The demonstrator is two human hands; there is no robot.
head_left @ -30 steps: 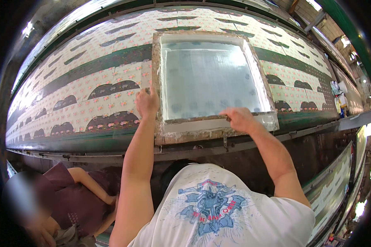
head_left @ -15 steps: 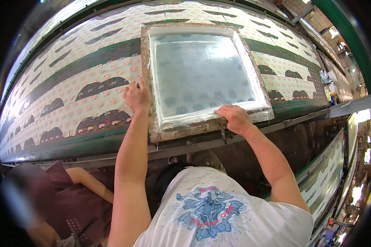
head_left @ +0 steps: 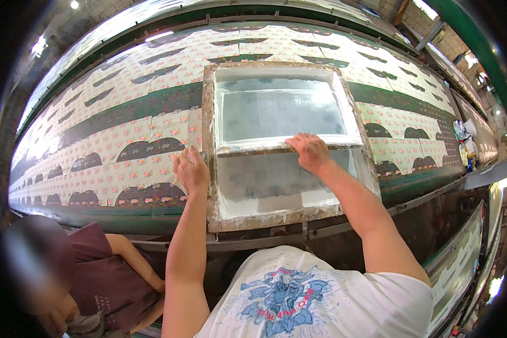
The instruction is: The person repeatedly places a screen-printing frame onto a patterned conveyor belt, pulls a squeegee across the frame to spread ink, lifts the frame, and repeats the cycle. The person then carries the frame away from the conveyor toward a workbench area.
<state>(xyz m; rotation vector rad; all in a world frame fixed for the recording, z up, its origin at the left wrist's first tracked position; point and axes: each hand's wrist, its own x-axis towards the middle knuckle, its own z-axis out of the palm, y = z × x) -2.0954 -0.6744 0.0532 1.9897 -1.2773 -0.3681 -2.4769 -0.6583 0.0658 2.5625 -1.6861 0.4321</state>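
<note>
A rectangular printing screen (head_left: pixel 210 191) with a worn, white-smeared wooden frame lies on a long table over floral sheets. Across its inside runs a long, narrow squeegee (head_left: pixel 253 150), roughly midway between the near and far sides. My right hand (head_left: pixel 311 153) is closed over the squeegee's bar, right of its middle. White paste lines the bar's far side. Beside the frame's left edge is my left hand (head_left: pixel 191 172), fingers apart and slightly bent over the patterned sheets; whether it touches the wood is unclear.
Floral sheets (head_left: pixel 158 127) with dark arched gaps cover the table (head_left: pixel 124 225) on both sides. At lower left stands another person (head_left: pixel 112 270) in a maroon shirt, close to my left arm. Metal rails edge the table; small containers (head_left: pixel 466 149) stand at far right.
My right hand has pushed the squeegee from the screen's near side to about its middle, uncovering a greyish near strip. The left hand stays beside the frame while the whole view has shifted.
</note>
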